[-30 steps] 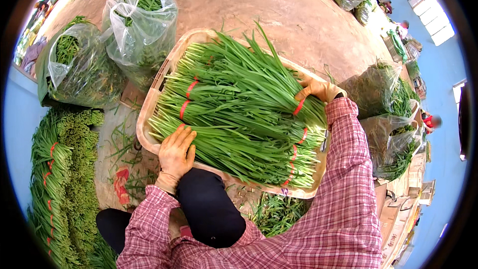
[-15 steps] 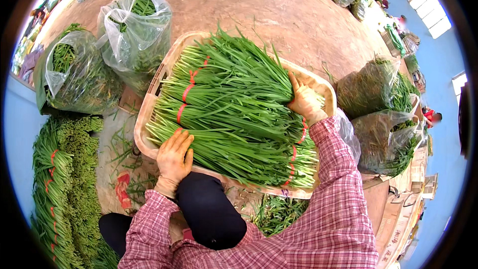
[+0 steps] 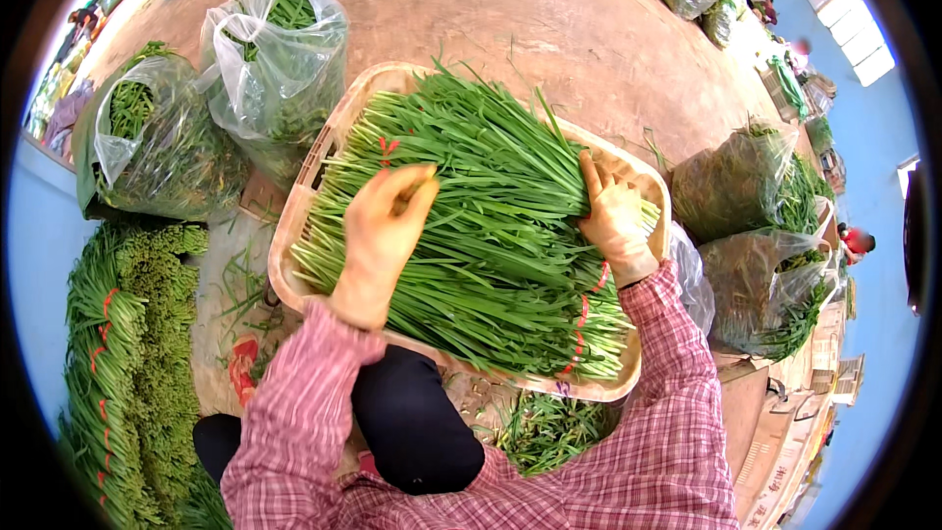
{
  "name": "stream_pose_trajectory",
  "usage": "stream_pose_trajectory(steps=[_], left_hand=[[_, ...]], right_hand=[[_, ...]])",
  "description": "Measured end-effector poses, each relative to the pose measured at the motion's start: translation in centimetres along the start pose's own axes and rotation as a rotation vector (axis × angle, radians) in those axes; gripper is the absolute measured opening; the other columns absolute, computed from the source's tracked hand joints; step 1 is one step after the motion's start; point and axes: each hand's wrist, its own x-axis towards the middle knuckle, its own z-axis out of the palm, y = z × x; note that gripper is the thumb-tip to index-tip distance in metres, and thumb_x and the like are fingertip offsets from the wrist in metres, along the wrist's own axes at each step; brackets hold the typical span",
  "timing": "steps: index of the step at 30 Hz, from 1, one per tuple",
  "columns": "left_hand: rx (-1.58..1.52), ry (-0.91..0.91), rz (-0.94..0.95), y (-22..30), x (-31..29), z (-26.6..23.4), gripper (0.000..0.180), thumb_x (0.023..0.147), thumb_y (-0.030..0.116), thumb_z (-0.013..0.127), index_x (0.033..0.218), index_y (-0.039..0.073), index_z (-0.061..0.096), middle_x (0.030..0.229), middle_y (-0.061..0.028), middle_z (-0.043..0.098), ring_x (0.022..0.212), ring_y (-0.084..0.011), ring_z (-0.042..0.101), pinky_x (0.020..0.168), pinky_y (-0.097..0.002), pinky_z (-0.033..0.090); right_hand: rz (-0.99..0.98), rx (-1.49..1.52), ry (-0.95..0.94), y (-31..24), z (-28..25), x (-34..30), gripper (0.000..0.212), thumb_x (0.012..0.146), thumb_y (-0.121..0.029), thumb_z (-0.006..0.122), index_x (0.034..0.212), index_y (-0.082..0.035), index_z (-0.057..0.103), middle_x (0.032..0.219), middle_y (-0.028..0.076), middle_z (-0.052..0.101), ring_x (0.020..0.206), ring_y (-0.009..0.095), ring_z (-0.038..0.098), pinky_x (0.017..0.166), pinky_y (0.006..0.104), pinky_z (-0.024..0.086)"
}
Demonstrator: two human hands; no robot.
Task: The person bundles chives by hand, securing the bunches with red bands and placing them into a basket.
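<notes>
A shallow pinkish-beige plastic crate (image 3: 643,177) tilts in front of me, packed with garlic chives (image 3: 491,236). Bundles lie with pale stems at the left end and, nearest me, at the right; red ties (image 3: 581,324) band several of them. My left hand (image 3: 383,231) hovers over the left stems, slightly blurred. Its fingers are loosely curled, with thumb and forefinger tips close together and nothing visible between them. Against the leaf tips at the crate's right side rests my right hand (image 3: 618,221), fingers extended and partly bent, gripping nothing visible.
Clear plastic bags of greens (image 3: 280,69) stand at the left, and stuffed bags (image 3: 760,285) at the right. Tied chives (image 3: 108,344) are stacked at lower left. Loose greens (image 3: 549,427) lie below the crate, beside my dark-clothed knee (image 3: 417,417). Cardboard boxes (image 3: 785,442) stand lower right.
My left hand has lifted off the crate's near left edge and moved up and right over the stems. My right hand has shifted slightly right and down, its fingers drawn back from the leaves.
</notes>
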Motion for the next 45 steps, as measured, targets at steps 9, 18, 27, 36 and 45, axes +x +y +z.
stream_pose_trajectory(steps=[9, 18, 27, 36, 45], left_hand=[[0.369, -0.255, -0.410, -4.4, 8.1, 9.0, 0.037, 0.084, 0.038, 0.073, 0.110, 0.012, 0.072, 0.103, -0.0112, 0.073, 0.093, -0.0254, 0.070, 0.080, -0.0368, 0.054], [-0.294, 0.680, -0.486, -11.1, 10.3, -7.0, 0.019, 0.094, 0.008, 0.061, 0.112, 0.004, 0.061, 0.108, -0.0098, 0.068, 0.083, -0.0184, 0.064, 0.070, -0.0271, 0.052], [0.207, -0.112, 0.216, -3.5, 7.2, 3.0, 0.012, 0.087, 0.014, 0.070, 0.095, 0.007, 0.075, 0.093, -0.0100, 0.068, 0.085, -0.0216, 0.066, 0.074, -0.0318, 0.052], [0.579, -0.447, -0.134, -3.8, 6.8, 7.2, 0.032, 0.079, 0.026, 0.076, 0.107, 0.010, 0.075, 0.092, -0.0122, 0.067, 0.089, -0.0281, 0.067, 0.082, -0.0391, 0.053], [0.101, -0.367, -0.588, -3.3, 6.8, 8.5, 0.037, 0.086, 0.031, 0.075, 0.106, 0.001, 0.073, 0.078, -0.0039, 0.069, 0.071, -0.0118, 0.060, 0.071, -0.0287, 0.051]], right_hand=[[-0.011, -0.054, 0.024, -0.6, 0.0, -1.1, 0.115, 0.053, -0.019, 0.087, 0.153, -0.012, 0.029, 0.138, 0.013, 0.053, 0.118, 0.034, 0.056, 0.093, 0.0492, 0.045], [-0.017, -0.017, 0.140, 0.4, 1.2, -2.3, 0.110, 0.052, -0.013, 0.084, 0.150, -0.012, 0.034, 0.135, 0.014, 0.055, 0.117, 0.032, 0.056, 0.095, 0.0489, 0.045], [-0.059, 0.031, 0.115, 0.5, 0.8, -0.7, 0.109, 0.053, -0.010, 0.082, 0.150, -0.014, 0.035, 0.135, 0.012, 0.055, 0.118, 0.031, 0.055, 0.097, 0.0503, 0.044], [-0.066, 0.044, 0.126, 0.5, 1.5, -1.0, 0.111, 0.053, -0.009, 0.082, 0.152, -0.015, 0.033, 0.137, 0.013, 0.054, 0.118, 0.031, 0.055, 0.098, 0.0507, 0.043], [-0.066, 0.063, 0.131, 0.3, 1.6, -1.0, 0.113, 0.051, -0.009, 0.084, 0.151, -0.013, 0.033, 0.136, 0.014, 0.054, 0.118, 0.032, 0.054, 0.098, 0.0507, 0.043]])
